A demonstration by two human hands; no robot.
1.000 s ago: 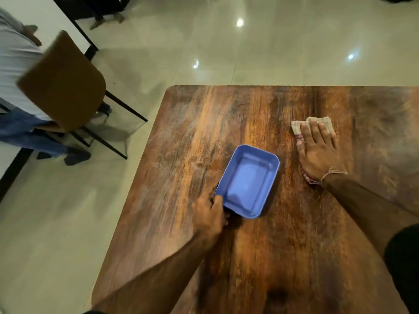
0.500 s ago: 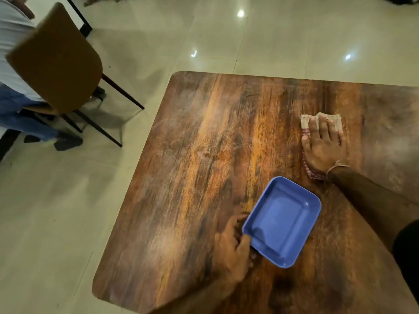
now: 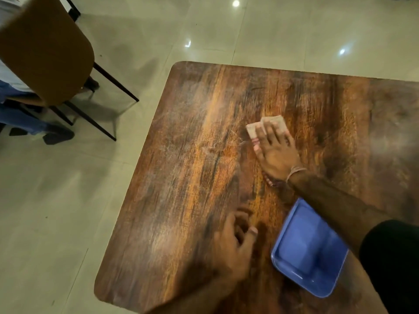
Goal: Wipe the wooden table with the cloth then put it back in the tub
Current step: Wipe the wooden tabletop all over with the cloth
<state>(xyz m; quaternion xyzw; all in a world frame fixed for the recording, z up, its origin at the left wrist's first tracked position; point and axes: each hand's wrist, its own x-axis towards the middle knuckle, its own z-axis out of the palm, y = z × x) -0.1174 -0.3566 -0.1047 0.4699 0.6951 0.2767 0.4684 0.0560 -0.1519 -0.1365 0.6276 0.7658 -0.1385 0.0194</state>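
Right hand (image 3: pixel 275 152) lies flat, fingers straight, pressing the folded cloth (image 3: pixel 271 123) onto the desk (image 3: pixel 181 155). The cloth's long axis follows the hand, pointing away and leftward. Left hand (image 3: pixel 233 245), loosely curled, holds nothing beside the blue tub (image 3: pixel 306 252).

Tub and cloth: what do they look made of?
The tub looks like moulded plastic: uniform blue, smooth, with a soft sheen and rounded corners. The cloth under the right hand looks like woven fabric, pale with a reddish edge stripe, matte and folded; blur hides the weave.

Folded pale cloth (image 3: pixel 275 122) flat on the brown wooden table (image 3: pixel 192 155), blue rectangular tub (image 3: pixel 306 245) upright nearby.
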